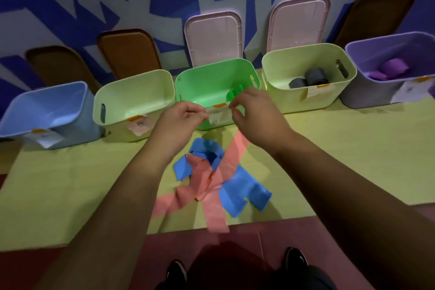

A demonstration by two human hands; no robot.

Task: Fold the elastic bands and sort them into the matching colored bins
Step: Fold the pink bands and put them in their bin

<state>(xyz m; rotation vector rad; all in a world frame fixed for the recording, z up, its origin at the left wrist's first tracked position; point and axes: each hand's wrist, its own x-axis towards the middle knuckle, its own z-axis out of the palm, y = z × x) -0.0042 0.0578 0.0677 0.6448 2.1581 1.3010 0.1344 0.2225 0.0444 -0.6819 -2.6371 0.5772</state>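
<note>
- Your right grip [253,110] is curled shut, hovering over the front rim of the green bin [211,77]. Its fingertips [243,93] pinch a folded green band [235,93] that pokes out over the bin's inside.
- Your left grip [181,115] is just beside it, above the same rim. Its fingers are curled in to the thumb and I can't see anything in them. It's a bit blurry though.
- The blue band [237,193] and pink band [207,179] are unfolded and tangled across each other on the worktop [341,148], between your forearms.
- The row of bins goes blue bin [47,110], pale bin [134,99], green, another pale one [306,63] and purple bin [388,54].
- Grey rolls [310,79] are in the right pale one and purple rolls [393,69] are in the purple one.
- Each bin has a paper label [217,115] on the front, stuck on with orange tape. There's some scribble on them but it's too blurred to read.
</note>
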